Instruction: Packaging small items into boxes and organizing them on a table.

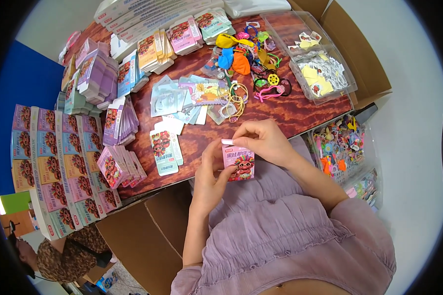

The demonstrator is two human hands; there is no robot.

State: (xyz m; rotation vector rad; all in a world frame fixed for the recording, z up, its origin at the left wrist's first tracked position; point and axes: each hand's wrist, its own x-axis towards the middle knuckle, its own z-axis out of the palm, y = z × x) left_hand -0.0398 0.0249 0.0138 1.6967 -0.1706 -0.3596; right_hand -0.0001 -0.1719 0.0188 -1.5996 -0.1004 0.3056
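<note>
Over my lap at the table's front edge, I hold a small pink card box (243, 166) with a printed cartoon character on its front. My left hand (210, 173) grips its left side, thumb across the front and fingers behind. At the top, the fingers of my right hand (261, 138) pinch the white flap (227, 141). What is inside the box is hidden. Left of my hands lie two mint-green boxes (165, 150), partly overlapping. Beyond them spreads a loose pile of pale blue cards (168, 101), beside looped yellow cords (237, 104).
Stacks of coloured flat boxes (96, 78) line the table's left and back. A display of boxes (64, 167) leans at left. Small toys (241, 61) and a clear sticker bin (325, 81) lie at the back right; a trinket basket (342, 145) sits lower right. Another person (66, 255) is at lower left.
</note>
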